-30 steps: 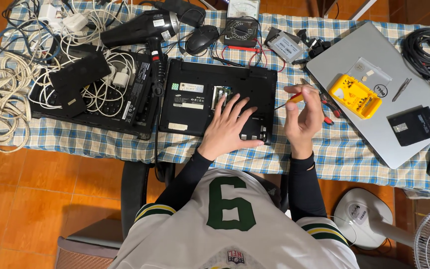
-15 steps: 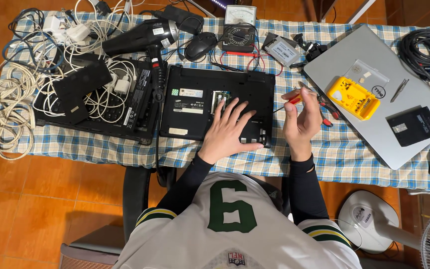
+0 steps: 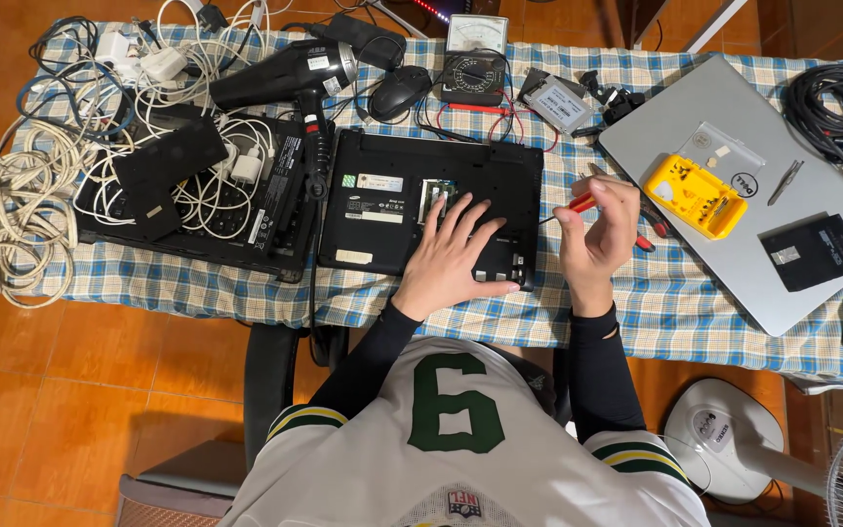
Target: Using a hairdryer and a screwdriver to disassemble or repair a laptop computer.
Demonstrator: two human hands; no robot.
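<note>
Left hand (image 3: 456, 256) is lying flat, fingers spread, pressing on the upturned black laptop (image 3: 421, 210) at the middle of the checked tablecloth (image 3: 636, 303). Right hand (image 3: 595, 234) is pinching a small red-handled screwdriver (image 3: 574, 206), tip hovering just off the laptop's right edge. Versus a second ago, the driver is sitting slightly lower and nearer the base; the left hand isn't moving. Judging by that, it's closing in on a screw. Yellow bit case (image 3: 693, 195) is sitting on the silver laptop (image 3: 734, 263), well apart.

White rectangular labels (image 3: 380, 182) sit on the upturned black laptop (image 3: 382, 234); a third, pale label (image 3: 354, 258) lies near its front-left corner.
</note>
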